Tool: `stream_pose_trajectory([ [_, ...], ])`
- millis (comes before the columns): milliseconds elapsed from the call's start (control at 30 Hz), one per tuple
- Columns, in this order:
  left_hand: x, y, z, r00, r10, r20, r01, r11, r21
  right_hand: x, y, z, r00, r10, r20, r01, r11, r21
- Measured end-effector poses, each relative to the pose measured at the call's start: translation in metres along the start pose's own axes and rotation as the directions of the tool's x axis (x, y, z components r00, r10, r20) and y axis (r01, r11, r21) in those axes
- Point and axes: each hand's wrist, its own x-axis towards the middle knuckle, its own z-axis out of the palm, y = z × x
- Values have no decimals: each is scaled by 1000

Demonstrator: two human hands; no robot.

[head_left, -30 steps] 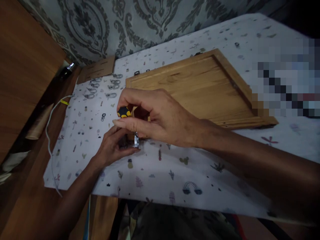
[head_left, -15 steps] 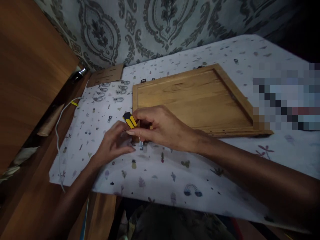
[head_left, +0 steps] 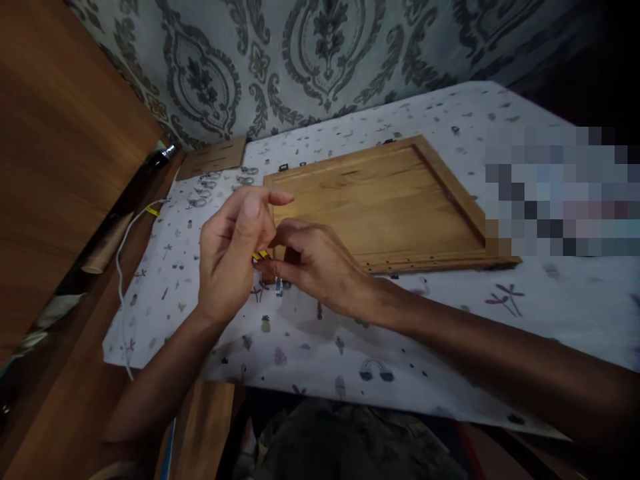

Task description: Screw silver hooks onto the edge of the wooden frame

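Note:
My right hand (head_left: 325, 267) pinches the lower part of a yellow-and-black screwdriver (head_left: 261, 255) at the near left corner of a framed wooden panel (head_left: 350, 213). Wrapped over the upper end of the handle is my left hand (head_left: 235, 247), fingers curled, with the index finger and thumb sticking out; it hides the top of the handle. A small shiny metal piece (head_left: 279, 287) pokes out below the panel's corner, under my right fingers. The screwdriver's tip is out of sight.
Several silver metal fittings (head_left: 200, 195) lie beyond my left hand, beside a slotted brown cardboard piece (head_left: 213, 159). A white cable (head_left: 119, 273) hangs along the left edge of the patterned tablecloth (head_left: 320, 360). Small dark fittings (head_left: 284, 167) lie along the panel's far edge.
My left hand has come up from beside the screwdriver and turned over its handle, covering most of it. My right hand stays at the panel's corner. The view has shifted slightly.

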Motion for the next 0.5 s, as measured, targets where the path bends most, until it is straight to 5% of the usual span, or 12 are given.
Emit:
stream_pose_trajectory([
  [100,2,2,4,998,-56,-29,53,994,-94,-25,-4,2,972,202,-121,-194,978,69],
  [233,2,9,14,987,-131,-91,112,976,-188,-57,-5,15,860,468,204,-511,787,345],
  [333,4,10,20,980,-128,-155,90,968,-234,-64,-2,30,789,516,333,-613,633,473],
  [500,6,8,26,975,-139,-175,94,966,-242,-66,10,48,759,519,392,-624,411,665],
])
